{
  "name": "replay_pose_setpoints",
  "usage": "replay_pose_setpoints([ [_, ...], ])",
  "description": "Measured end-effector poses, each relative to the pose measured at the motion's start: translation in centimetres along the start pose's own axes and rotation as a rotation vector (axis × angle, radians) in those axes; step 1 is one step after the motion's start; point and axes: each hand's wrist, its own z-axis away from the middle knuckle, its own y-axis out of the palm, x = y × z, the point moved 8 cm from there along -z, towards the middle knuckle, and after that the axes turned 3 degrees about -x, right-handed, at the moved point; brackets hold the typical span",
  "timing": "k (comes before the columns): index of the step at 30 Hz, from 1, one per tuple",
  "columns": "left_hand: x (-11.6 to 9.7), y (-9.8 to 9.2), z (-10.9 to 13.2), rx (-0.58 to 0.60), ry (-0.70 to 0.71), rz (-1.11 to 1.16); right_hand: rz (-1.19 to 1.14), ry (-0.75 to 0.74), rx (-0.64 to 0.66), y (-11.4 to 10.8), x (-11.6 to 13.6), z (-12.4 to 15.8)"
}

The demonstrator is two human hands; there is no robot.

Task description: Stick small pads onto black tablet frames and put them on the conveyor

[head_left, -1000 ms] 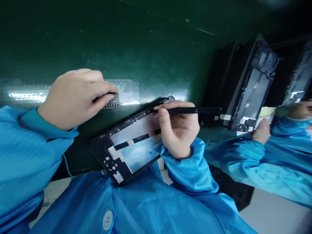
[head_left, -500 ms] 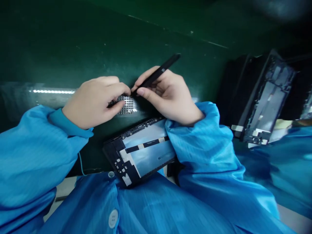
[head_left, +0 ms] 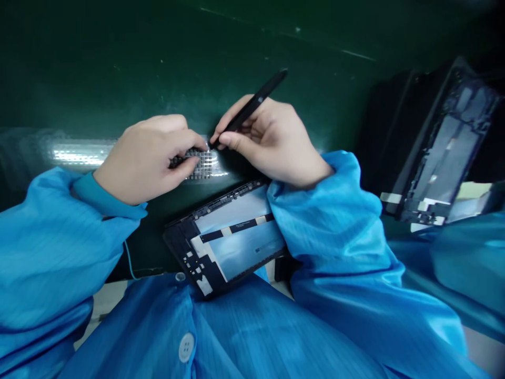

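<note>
From where I stand, the right hand (head_left: 272,139), near the middle of the frame, pinches a slim black tool (head_left: 254,105) between thumb and forefinger, pen-fashion, its tail slanting up and right. Its tip is at or just beside the upper right corner of a small grid (head_left: 203,166), left of centre. The left hand (head_left: 145,158) reaches over that grid from the left, thumb and forefinger a little apart with cells showing between them; whether they grip anything I cannot tell. The panel (head_left: 244,252) lies aslant at lower centre, untouched by the fingers, the right sleeve (head_left: 315,210) covering its right end. I'd judge the step in hand to be fine work at the grid's corner, and the next move to call for a steady tip and a grid that doesn't slide
</note>
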Motion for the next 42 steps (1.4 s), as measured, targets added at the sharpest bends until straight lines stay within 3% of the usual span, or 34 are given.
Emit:
replay_pose_setpoints([
  [3,-1.0,-1.0,0.5,-0.029,-0.020,-0.018,-0.277,0.033,-0.144,-2.4,0.8,3.2],
  [5,-2.6,-1.6,1.7,-0.046,-0.059,-0.077,-0.349,0.044,-0.311,-4.2,1.9,8.1],
  [8,-6.2,-0.9,4.4,-0.012,-0.038,-0.221,-0.204,0.101,-0.585,-5.5,2.9,17.6],
  [10,-8.4,0.7,6.0,0.054,0.027,-0.281,-0.060,0.150,-0.684,-5.0,2.9,22.8],
  [13,-9.6,2.5,7.1,0.097,0.057,-0.285,0.046,0.159,-0.745,-3.8,1.9,26.6],
  [21,-7.5,2.8,6.8,0.154,-0.069,-0.153,0.064,0.048,-0.728,-3.8,0.5,26.5],
  [31,-6.4,3.2,7.0,0.168,-0.112,-0.112,0.248,0.005,-0.616,-3.8,2.1,25.9],
  [35,-7.4,3.1,6.9,0.071,-0.070,-0.085,0.097,0.101,-0.848,-5.7,2.1,28.8],
  [37,-8.7,3.6,7.3,0.027,-0.041,-0.089,0.088,0.270,-0.665,-3.1,1.4,29.6],
  [39,-10.5,4.3,7.8,-0.019,-0.021,-0.094,0.029,0.471,-0.353,1.8,0.4,30.6],
  [40,-11.5,4.6,8.1,-0.041,-0.017,-0.084,-0.040,0.540,-0.299,3.7,0.3,31.2],
  [42,-13.2,4.5,8.2,-0.113,-0.016,-0.006,-0.211,0.588,-0.472,4.5,0.5,31.7],
])
